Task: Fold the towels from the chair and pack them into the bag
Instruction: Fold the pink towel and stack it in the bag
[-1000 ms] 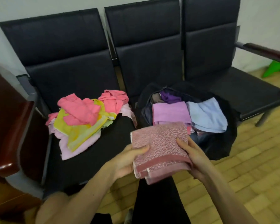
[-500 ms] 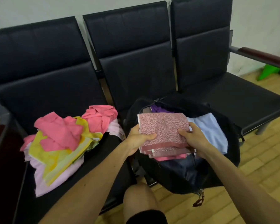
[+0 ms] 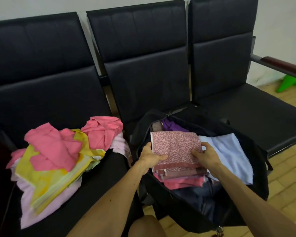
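The folded pink patterned towel [image 3: 175,146] is at the mouth of the open black bag [image 3: 169,207], gripped at either side by my left hand [image 3: 151,158] and right hand [image 3: 206,156]. I judge this the packing step. Next I should press it down, release it, and reach left for the unfolded pile [image 3: 58,159].

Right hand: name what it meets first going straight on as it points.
The right hand grips the patterned pink towel; beyond it, probably the purple towel at the black bag's back, though depth is unclear.
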